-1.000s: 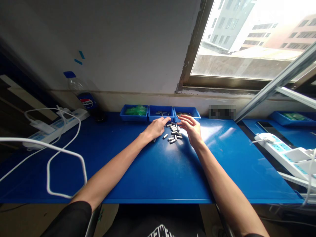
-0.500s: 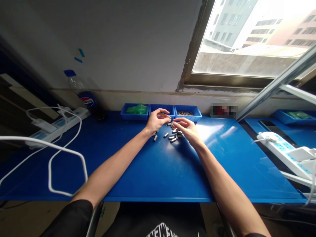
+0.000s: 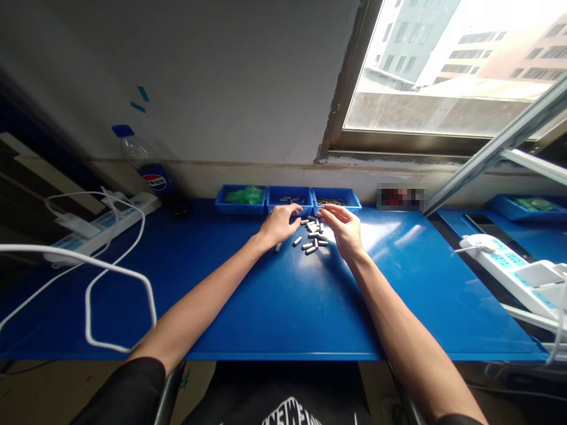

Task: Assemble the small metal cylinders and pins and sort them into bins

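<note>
Fingers of left hand [image 3: 278, 226] parted, looking free | right hand [image 3: 348, 231]: tips close together, can't tell if gripping | little silver-black pieces [image 3: 312, 227] mostly between hands, toward bench's [image 3: 283, 307] back edge | best pinch one gently, not bumping others

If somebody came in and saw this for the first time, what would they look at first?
Probably the bright window at the upper right. Then the left hand and right hand over the blue table, with little black-and-silver pieces scattered around the gap between them. The blue-capped bottle at the back left might catch their eye too.
</note>
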Demonstrator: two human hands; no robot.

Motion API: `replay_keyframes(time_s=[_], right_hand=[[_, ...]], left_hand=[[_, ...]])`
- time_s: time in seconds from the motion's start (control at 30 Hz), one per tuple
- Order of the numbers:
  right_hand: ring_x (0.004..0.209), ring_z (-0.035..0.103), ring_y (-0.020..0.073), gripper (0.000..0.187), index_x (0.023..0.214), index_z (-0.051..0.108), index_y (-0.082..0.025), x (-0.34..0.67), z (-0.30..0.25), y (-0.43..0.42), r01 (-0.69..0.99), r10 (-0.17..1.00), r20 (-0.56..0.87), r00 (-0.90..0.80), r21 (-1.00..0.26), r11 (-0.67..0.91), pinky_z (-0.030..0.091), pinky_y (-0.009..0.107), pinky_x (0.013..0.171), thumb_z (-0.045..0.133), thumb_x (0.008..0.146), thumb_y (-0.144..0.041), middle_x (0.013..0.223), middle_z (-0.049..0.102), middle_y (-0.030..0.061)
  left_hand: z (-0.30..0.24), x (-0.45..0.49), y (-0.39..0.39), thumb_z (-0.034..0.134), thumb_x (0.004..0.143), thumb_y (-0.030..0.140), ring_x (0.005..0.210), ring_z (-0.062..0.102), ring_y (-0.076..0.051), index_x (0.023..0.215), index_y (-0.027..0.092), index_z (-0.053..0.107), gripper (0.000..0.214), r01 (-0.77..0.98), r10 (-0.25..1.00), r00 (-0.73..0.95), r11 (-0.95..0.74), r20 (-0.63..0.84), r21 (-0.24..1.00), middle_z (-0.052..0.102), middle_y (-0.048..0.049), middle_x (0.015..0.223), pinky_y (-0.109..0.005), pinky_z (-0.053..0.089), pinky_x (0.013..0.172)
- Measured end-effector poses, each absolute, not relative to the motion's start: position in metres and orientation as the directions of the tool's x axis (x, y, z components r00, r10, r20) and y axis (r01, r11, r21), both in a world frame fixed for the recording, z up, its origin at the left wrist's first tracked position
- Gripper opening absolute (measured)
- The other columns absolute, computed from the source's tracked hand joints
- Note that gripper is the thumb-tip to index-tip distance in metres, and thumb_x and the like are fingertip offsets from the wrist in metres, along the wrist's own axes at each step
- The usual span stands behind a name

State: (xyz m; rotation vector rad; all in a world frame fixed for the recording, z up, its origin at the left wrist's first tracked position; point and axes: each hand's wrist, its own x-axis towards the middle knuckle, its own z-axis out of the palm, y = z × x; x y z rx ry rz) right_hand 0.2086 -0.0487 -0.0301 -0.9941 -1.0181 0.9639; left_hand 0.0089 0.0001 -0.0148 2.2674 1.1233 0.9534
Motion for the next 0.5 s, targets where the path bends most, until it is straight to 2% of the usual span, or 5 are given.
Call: replay_keyframes(time_s=[0.07,0.13,0.3,0.5], right_hand=[[0.115,0.070,0.0277,0.050,0.119,0.072,-0.025,0.212,-0.032,-0.046,-0.145,0.935,0.257,0.245,-0.944,0.297,0.052,0.045,0.107,0.087,0.074,-0.042,0.126,0.073,0.0095],[0.122,0.067,0.0286,0.057,0.125,0.069,-0.026,0.214,-0.033,-0.045,-0.122,0.934,0.270,0.235,-0.945,0.303,0.049,0.047,0.111,0.086,0.074,-0.041,0.137,0.067,0.0104],[0.117,0.069,0.0314,0.051,0.121,0.071,-0.023,0.214,-0.031,-0.047,-0.090,0.946,0.221,0.238,-0.965,0.248,0.055,0.049,0.102,0.083,0.075,-0.043,0.133,0.069,0.0136],[0.108,0.072,0.0296,0.047,0.117,0.072,-0.023,0.213,-0.029,-0.049,-0.089,0.956,0.202,0.212,-0.970,0.224,0.059,0.045,0.093,0.081,0.077,-0.044,0.129,0.071,0.0126]], left_hand=[[-0.017,0.006,-0.001,0.065,0.087,0.020,0.113,0.070,-0.027,0.117,0.017,0.074,0.031,0.593,0.764,0.549,-0.642,0.340,0.486,0.076,-0.0109,0.119,-0.039,0.054,0.104],[-0.020,0.006,-0.003,0.065,0.088,0.021,0.118,0.068,-0.027,0.121,0.020,0.074,0.034,0.646,0.755,0.596,-0.654,0.274,0.394,0.074,-0.0096,0.124,-0.037,0.053,0.105],[-0.021,0.010,-0.008,0.064,0.091,0.025,0.112,0.070,-0.027,0.123,0.023,0.074,0.033,0.747,0.798,0.577,-0.602,0.176,0.281,0.077,-0.0097,0.116,-0.033,0.055,0.095],[-0.021,0.014,-0.012,0.059,0.095,0.026,0.094,0.073,-0.026,0.106,0.022,0.077,0.021,0.804,0.836,0.516,-0.548,0.185,0.232,0.077,-0.0099,0.099,-0.032,0.055,0.083]])
